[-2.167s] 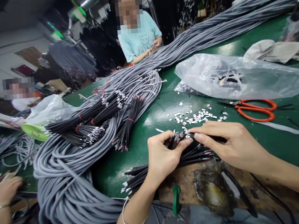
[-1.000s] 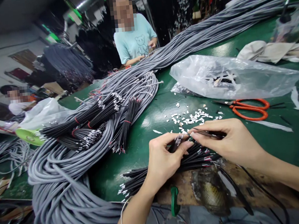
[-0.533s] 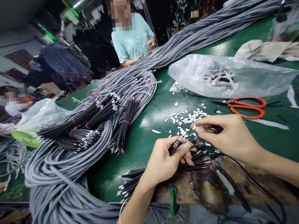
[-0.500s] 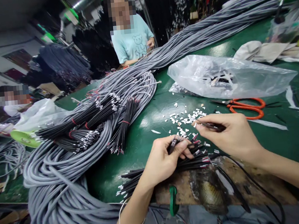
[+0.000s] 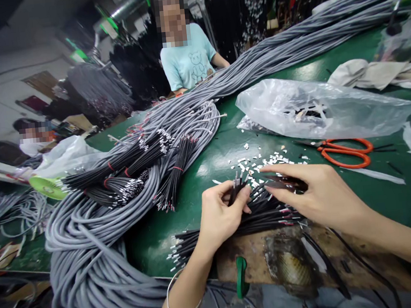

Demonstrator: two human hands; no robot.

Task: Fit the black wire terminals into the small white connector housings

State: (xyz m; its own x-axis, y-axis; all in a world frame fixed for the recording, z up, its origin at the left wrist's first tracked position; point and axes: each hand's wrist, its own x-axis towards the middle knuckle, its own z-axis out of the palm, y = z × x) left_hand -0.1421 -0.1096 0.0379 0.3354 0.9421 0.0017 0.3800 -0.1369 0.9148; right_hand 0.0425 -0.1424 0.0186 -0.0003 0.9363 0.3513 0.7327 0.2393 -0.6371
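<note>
My left hand point(image 5: 220, 215) is closed round a small bunch of thin black wires point(image 5: 236, 188) whose tips stick up past my thumb. My right hand point(image 5: 314, 194) pinches a dark wire piece point(image 5: 279, 184) between thumb and fingers, just right of the left hand. Under both hands a loose pile of black wires with white and red ends point(image 5: 234, 226) lies on the green table point(image 5: 376, 195). Small white connector bits point(image 5: 264, 162) are scattered beyond my fingers.
Thick grey cables point(image 5: 102, 251) loop at the left, with tied black wire bundles point(image 5: 127, 171) on them. Orange scissors point(image 5: 347, 152) and a clear plastic bag point(image 5: 317, 109) lie at the right. A person in a light blue shirt point(image 5: 189, 58) stands across the table.
My left hand has lifted its wire bunch so the tips point up, and my right hand has drawn back close to it. The view shifted slightly.
</note>
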